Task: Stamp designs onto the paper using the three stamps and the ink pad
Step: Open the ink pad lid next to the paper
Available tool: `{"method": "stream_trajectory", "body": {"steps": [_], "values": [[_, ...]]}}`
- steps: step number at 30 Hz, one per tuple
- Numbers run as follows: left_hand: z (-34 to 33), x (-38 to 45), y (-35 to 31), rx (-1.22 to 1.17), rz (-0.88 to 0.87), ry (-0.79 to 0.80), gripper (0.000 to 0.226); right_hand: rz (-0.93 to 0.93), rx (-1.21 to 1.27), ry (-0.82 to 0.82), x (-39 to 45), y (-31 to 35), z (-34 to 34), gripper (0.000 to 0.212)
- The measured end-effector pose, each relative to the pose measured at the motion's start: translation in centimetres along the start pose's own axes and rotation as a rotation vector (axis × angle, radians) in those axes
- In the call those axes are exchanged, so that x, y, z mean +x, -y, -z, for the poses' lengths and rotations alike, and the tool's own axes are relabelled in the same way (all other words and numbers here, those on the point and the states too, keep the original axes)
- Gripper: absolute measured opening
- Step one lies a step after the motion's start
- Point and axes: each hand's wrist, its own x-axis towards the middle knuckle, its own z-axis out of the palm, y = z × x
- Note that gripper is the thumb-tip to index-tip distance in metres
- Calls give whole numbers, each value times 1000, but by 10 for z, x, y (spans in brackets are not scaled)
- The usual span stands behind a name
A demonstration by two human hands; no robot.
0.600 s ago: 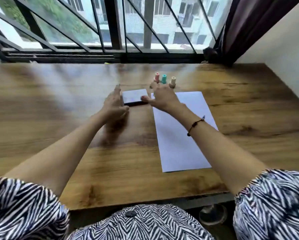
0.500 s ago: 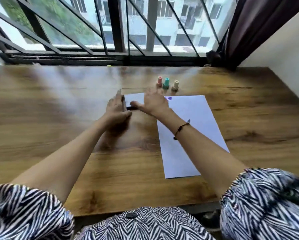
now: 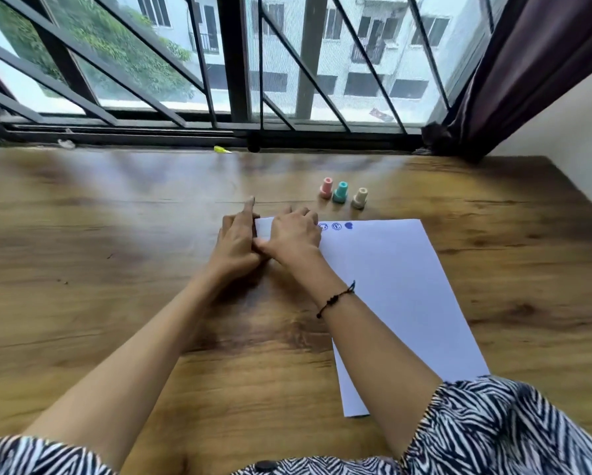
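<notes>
Three small stamps stand upright in a row beyond the paper: pink (image 3: 326,187), teal (image 3: 340,192) and beige (image 3: 359,197). The white paper (image 3: 390,289) lies on the wooden table (image 3: 116,269), with three blue stamped marks (image 3: 335,226) along its far edge. Left of the paper sits the white ink pad (image 3: 263,228), mostly hidden under my hands. My left hand (image 3: 238,241) holds its left side with the index finger stretched out. My right hand (image 3: 293,236) lies over its top, fingers curled on it.
A barred window (image 3: 219,80) runs along the table's far edge, with a dark curtain (image 3: 527,70) at the right corner and a white wall (image 3: 569,125) on the right. A small yellow scrap (image 3: 222,150) lies by the window sill.
My right hand has slid left and settled flat over the ink pad, and the left hand has closed in against it. The pad's dark edge is no longer visible. The camera moved closer.
</notes>
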Motion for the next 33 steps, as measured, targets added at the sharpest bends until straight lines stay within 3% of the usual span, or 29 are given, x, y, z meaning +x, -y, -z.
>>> {"method": "stream_trajectory", "body": {"steps": [6,11,16,19,22,25,27,30,33], "values": [[-6,-3,2,-24,-38,-38,93,-29,-16,7,1,0,-1,79],[-2,1,6,8,-32,-94,98,45,116,61,16,-8,17,77],[-7,-1,5,42,-42,-80,105,35,742,257,34,-41,48,31],[-6,-2,5,49,-47,-87,105,11,989,365,51,-49,55,38],[-5,-4,5,59,-51,-91,104,39,1160,481,65,-52,58,21],[-5,-6,5,54,-62,-109,104,-9,1288,558,73,-57,54,33],[-5,-6,5,53,-68,-118,104,-44,1313,555,76,-57,51,30],[-5,-6,4,60,-66,-120,104,-93,1320,459,80,-53,50,9],[-4,-6,2,62,-72,-119,104,-89,1088,262,84,-51,52,17]]}}
